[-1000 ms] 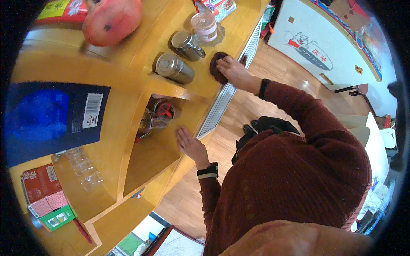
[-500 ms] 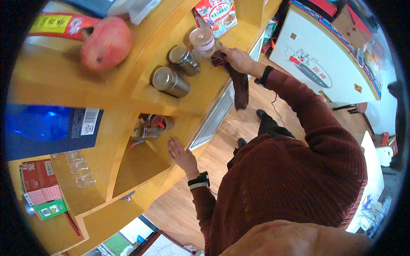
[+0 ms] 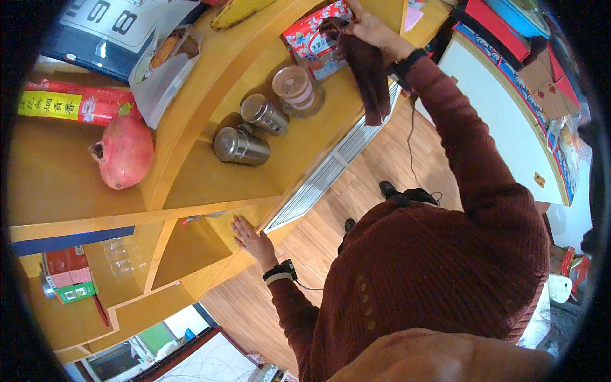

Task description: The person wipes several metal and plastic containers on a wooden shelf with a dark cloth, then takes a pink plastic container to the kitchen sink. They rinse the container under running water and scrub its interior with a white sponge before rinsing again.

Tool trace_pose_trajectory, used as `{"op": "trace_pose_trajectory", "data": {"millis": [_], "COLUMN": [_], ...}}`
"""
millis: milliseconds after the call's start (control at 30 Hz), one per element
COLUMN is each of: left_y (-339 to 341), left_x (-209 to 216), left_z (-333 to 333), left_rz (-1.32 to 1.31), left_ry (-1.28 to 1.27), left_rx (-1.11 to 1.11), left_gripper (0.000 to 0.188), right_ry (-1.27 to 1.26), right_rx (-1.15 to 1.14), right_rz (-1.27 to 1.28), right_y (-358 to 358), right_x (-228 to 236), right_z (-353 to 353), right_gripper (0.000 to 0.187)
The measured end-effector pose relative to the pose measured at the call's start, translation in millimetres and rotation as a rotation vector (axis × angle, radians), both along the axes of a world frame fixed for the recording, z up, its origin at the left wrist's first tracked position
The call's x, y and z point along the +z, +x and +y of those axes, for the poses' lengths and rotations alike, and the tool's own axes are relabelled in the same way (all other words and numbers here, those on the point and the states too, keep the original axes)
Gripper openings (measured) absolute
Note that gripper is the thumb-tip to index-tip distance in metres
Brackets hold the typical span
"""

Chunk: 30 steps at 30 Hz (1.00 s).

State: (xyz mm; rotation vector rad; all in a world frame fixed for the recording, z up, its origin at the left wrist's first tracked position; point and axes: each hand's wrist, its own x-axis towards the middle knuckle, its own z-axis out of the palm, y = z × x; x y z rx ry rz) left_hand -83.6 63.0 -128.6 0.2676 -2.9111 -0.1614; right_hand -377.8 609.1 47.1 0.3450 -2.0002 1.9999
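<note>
Maroon cloth (image 3: 370, 76) hangs to the right of the pink-banded jar (image 3: 294, 88), its lower end loose, since only the upper end is gripped. The right hand (image 3: 375, 28), above and right of the jar, has its fingers partly curled around that bunched end; whether its fingertips touch the red-and-white packet (image 3: 316, 41) just above the jar, I cannot tell. Two metal canisters (image 3: 242, 145) stand below and left of the jar on the same shelf (image 3: 299, 141), grouped with it near the back, probably to keep them off the edge. Well below and left of the jar, the left hand (image 3: 254, 247) holds nothing; its fingers lie extended on the shelf edge, perhaps for balance while the other arm reaches out. Farther left of the jar, on another shelf, a pomegranate (image 3: 127, 153) sits beside a red-and-yellow package (image 3: 79, 102), apparently just stored there.
</note>
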Motion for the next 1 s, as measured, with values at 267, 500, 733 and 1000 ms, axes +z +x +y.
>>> {"op": "trace_pose_trajectory", "data": {"millis": [267, 500, 733, 1000], "left_y": [-0.6, -0.4, 1.0, 1.7], "left_x": [6.5, 7.1, 3.8, 3.3], "left_z": [9.8, 9.1, 6.9, 6.1], "left_rz": [-0.005, -0.036, -0.038, -0.006], "left_ry": [0.019, -0.037, -0.078, -0.114], "left_rx": [0.031, 0.034, 0.034, -0.008], "left_gripper": [0.097, 0.098, 0.103, 0.1], "right_ry": [0.363, 0.344, 0.196, 0.087], "right_rx": [-0.121, -0.408, -0.535, -0.397], "right_rz": [-0.176, -0.068, -0.069, -0.224], "right_y": [-43.8, -15.7, 75.1, 176.0], "right_x": [-33.2, -66.7, -42.4, -24.7], "right_z": [12.2, 3.3, -5.9, 44.1], "right_gripper": [0.039, 0.026, 0.023, 0.018]}}
